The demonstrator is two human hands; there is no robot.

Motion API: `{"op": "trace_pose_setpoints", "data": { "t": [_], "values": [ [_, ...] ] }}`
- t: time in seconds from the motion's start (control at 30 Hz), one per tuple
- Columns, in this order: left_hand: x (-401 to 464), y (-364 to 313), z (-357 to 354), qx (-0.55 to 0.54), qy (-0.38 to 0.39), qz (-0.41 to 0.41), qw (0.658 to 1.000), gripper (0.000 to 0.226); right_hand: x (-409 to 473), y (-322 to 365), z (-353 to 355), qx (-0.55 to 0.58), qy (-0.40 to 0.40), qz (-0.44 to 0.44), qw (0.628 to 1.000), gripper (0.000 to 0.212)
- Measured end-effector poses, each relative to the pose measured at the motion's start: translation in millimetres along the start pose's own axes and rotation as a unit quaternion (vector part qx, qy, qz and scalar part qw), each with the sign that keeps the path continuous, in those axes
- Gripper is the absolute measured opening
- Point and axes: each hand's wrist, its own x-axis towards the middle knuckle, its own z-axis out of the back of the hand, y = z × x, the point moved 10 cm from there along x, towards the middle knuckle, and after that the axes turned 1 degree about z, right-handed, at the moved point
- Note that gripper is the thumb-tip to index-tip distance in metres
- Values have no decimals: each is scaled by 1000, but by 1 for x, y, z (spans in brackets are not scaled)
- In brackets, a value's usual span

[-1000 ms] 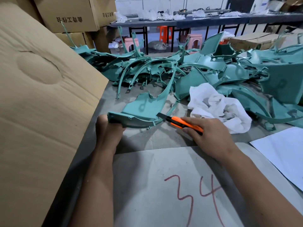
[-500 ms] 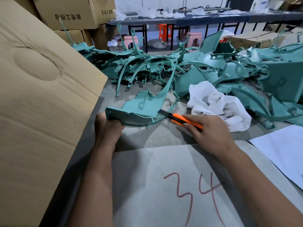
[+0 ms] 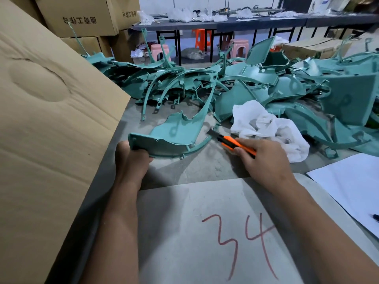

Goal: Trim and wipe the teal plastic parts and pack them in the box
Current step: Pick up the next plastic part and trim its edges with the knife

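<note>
- Two hands were at work on the grey desk (image 3: 205, 167). The left hand (image 3: 131, 158) gripped one teal part (image 3: 174, 136) by its near left end, fingers curled under the flat end flange and hidden beneath it.
- That part lay low over the desk, just beyond the left hand; its curved panel ran right and away, and a thin arm rose toward the heap behind.
- The right hand (image 3: 264, 160) was wrapped around one orange utility knife (image 3: 231, 141), fingers closed over the handle. The dark blade end pointed up and left and stood just beside the part's right-hand curved rim; contact could not be confirmed.
- One pile of teal parts (image 3: 256, 85) covered the far half of the desk. The pieces were too tangled to count.
- One crumpled white cloth (image 3: 266, 128) lay against the pile's near edge, just beyond the right hand.
- One large cardboard flap (image 3: 47, 130) leaned in along the left side.
- One grey board marked "34" in red (image 3: 235, 238) lay nearest the person, under both forearms.
- One white sheet (image 3: 352, 187) lay at the right edge.
- At least three stacked cartons (image 3: 82, 15) stood at the far left.
- Four plastic stools were counted under the far tables: two orange, two pink.
</note>
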Motion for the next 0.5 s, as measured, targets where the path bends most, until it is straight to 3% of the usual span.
{"op": "trace_pose_setpoints", "data": {
  "t": [0.13,0.27,0.5],
  "values": [
    [1,-1,9,3,-33,0,999,32,1,-27,12,-66,-46,-83,993,33],
    [2,1,17,-25,-62,2,998,40,-6,-31,43,-16,-178,-78,981,35],
    [3,-7,15,7,-50,-38,998,33,-1,11,11,-18,-88,43,995,36]
  ]
}}
